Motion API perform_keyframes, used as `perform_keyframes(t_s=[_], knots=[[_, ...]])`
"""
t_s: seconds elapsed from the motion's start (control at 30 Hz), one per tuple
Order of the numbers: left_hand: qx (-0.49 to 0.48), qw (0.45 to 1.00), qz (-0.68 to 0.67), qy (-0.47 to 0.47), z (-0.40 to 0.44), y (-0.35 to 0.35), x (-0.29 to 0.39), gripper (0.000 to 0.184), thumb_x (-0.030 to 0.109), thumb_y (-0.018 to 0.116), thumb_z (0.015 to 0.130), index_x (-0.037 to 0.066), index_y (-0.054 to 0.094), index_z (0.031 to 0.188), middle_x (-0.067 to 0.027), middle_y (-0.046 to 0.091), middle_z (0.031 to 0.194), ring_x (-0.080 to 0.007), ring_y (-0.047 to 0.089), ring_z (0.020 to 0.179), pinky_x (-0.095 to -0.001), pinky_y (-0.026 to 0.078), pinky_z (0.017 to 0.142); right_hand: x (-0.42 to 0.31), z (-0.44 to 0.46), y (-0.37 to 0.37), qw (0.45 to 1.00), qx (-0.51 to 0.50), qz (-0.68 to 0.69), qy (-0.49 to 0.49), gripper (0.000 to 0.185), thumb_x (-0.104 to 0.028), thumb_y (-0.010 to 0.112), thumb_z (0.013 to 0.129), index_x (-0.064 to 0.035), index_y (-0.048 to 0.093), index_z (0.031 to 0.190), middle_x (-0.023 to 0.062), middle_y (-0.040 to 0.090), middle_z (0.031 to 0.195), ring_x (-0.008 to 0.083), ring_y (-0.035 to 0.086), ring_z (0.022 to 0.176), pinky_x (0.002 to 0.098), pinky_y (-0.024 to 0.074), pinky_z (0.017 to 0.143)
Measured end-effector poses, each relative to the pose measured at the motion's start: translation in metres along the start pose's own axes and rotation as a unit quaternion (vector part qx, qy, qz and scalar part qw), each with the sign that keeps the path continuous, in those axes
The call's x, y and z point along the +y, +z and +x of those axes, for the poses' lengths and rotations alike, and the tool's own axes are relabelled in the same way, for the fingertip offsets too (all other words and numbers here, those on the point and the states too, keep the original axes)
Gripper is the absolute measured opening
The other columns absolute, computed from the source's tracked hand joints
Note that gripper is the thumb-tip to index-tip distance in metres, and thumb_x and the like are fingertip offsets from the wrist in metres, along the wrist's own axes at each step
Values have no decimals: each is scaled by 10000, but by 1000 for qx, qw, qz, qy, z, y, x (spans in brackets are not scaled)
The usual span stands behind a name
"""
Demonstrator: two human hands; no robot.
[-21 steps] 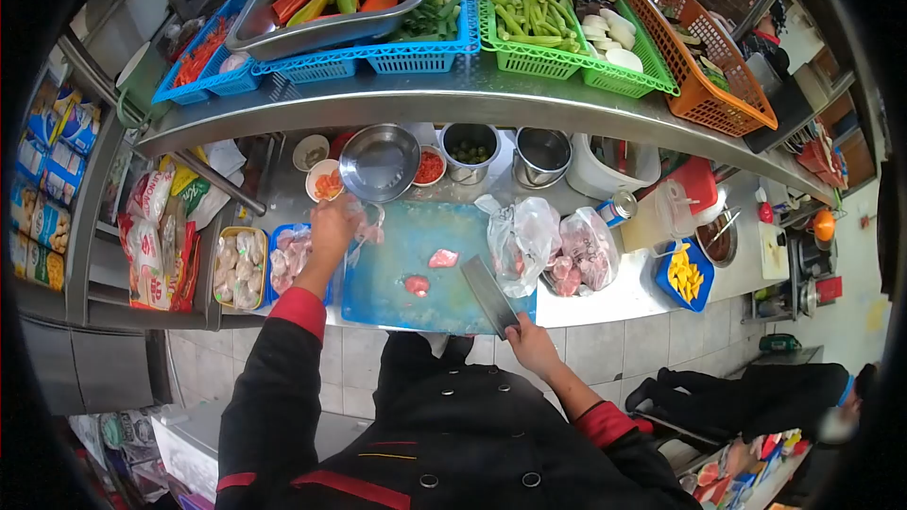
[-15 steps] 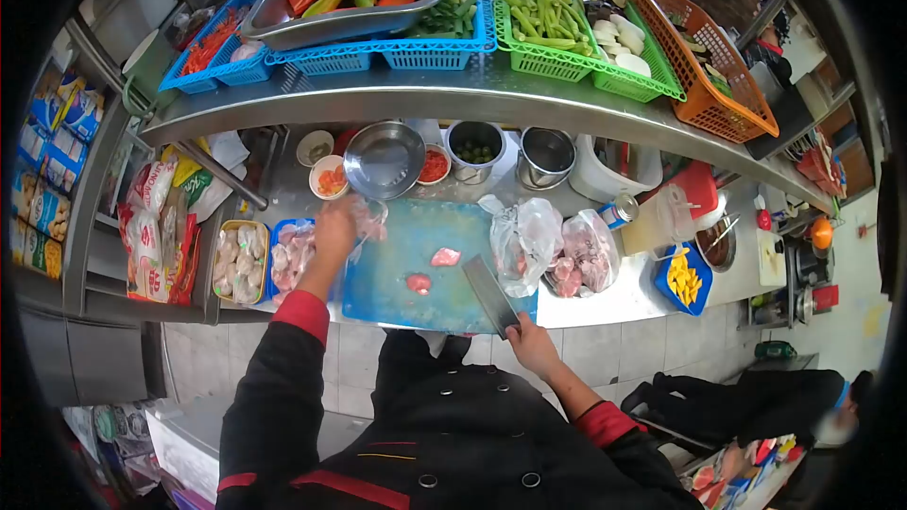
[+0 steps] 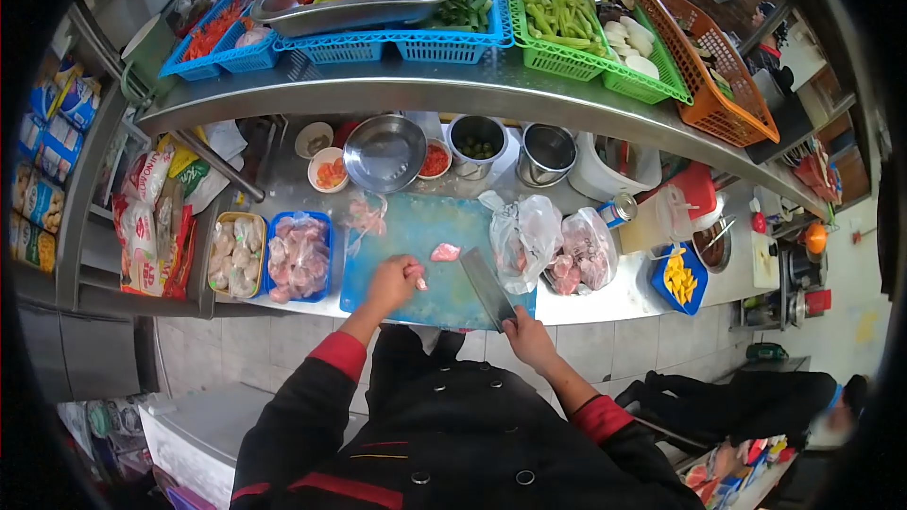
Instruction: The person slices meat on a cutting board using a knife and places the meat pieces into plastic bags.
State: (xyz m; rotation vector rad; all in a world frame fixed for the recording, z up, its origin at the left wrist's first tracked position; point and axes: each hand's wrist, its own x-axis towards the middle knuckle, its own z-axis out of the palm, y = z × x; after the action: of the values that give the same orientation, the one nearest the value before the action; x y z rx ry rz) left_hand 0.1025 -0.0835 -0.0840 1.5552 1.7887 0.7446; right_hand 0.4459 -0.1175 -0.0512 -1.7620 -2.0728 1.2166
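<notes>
Meat pieces at the cutting board (image 3: 435,217), which serves as landmark. The left hand (image 3: 388,285) has just come away from the scraps (image 3: 367,215) in clear film at the board's far left corner and now rests over its near left part, fingers curled nearly closed about the nearer meat piece (image 3: 417,276); slight blur hides the exact grip. The second meat piece (image 3: 445,252) lies untouched near the board's middle. The right hand (image 3: 529,337), closed firmly round the handle of the cleaver (image 3: 489,291), is as before, the blade slanting across the board's right side; meat and blade thus appear readied within the same area. With the forearm withdrawn, the blue tray (image 3: 329,260) of meat shows fully, left of the board. Beyond the far edge stand a metal bowl (image 3: 385,153) and an olive-filled pot (image 3: 475,146). A whitish plastic bag (image 3: 529,241) overlaps the right edge and crowds the cleaver, with a second bag of meat (image 3: 586,255) farther right; the scraps likewise occupy the far left corner.
</notes>
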Motion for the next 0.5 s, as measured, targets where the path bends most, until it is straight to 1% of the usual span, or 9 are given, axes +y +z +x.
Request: perform_keyframes(t_s=[0.03, 0.1, 0.13, 0.2, 0.27, 0.33, 0.4, 0.43, 0.5], knots=[[1, 1000, -1, -3, -2, 1, -1, 238, 188, 771, 880, 44, 714, 1060, -124, 735, 982, -246, 722, 833, -359, 583, 759, 0, 0, 1, 1000, 1, -3, 7, 379, -269, 556, 984, 37, 514, 1202, 370, 664, 967, 556, 640, 932, 622, 497, 830], [-17, 982, -172, -75, -3, -1, 6, 187, 164, 705, 943, 18, 682, 1057, -115, 737, 839, -210, 732, 717, -348, 577, 664, -2, 2, 0, 1000, 2, -7, 12, 378, -269, 555, 985, 35, 513, 1204, 369, 664, 966, 557, 640, 932, 621, 498, 829], [-17, 982, -173, -74, -2, -2, 12, 187, 164, 705, 943, 18, 682, 1057, -115, 737, 839, -210, 732, 717, -348, 577, 664, -3, 2, 0, 1000, 9, -7, 3, 376, -269, 554, 985, 33, 513, 1206, 370, 663, 964, 557, 640, 931, 621, 498, 827], [5, 971, -189, -148, -3, -3, 23, 242, 173, 686, 970, 2, 627, 1130, -114, 741, 810, -163, 734, 711, -331, 564, 609, -3, 1, -1, 1000, 15, -7, -4, 375, -268, 554, 985, 31, 512, 1207, 371, 662, 963, 557, 640, 930, 622, 498, 825], [23, 967, -206, -147, 0, 9, -3, 268, 174, 688, 970, 8, 602, 1161, -114, 742, 819, -164, 732, 705, -327, 555, 590, -6, 3, -5, 1000, 9, -6, -14, 377, -268, 553, 985, 29, 511, 1214, 375, 660, 965, 555, 641, 935, 625, 495, 828], [43, 963, -223, -143, 0, 3, -7, 297, 174, 689, 970, 14, 576, 1192, -114, 742, 828, -164, 730, 699, -324, 546, 571, -8, 4, -6, 1000, 5, -8, -1, 376, -267, 555, 986, 27, 514, 1217, 371, 663, 969, 547, 644, 947, 620, 497, 834], [69, 954, -231, -177, -8, -10, -8, 279, 149, 680, 961, 25, 565, 1183, -100, 728, 812, -149, 702, 658, -312, 528, 542, -10, 3, -6, 1000, -1, -9, 12, 375, -266, 556, 987, 25, 516, 1220, 367, 665, 973, 539, 647, 959, 614, 498, 841], [71, 954, -231, -177, -13, -18, -6, 279, 149, 680, 961, 25, 565, 1183, -100, 728, 812, -149, 702, 658, -312, 528, 542, -12, 0, -6, 1000, 3, 2, 0, 373, -273, 560, 992, 21, 522, 1219, 344, 679, 985, 524, 653, 970, 600, 504, 847], [54, 965, -216, -142, -26, -30, -7, 303, 115, 672, 941, 38, 558, 1211, -79, 706, 802, -139, 675, 630, -303, 529, 545, -16, -4, -6, 1000, 4, 13, -12, 370, -279, 563, 998, 16, 528, 1218, 321, 692, 996, 510, 659, 981, 586, 510, 853]])
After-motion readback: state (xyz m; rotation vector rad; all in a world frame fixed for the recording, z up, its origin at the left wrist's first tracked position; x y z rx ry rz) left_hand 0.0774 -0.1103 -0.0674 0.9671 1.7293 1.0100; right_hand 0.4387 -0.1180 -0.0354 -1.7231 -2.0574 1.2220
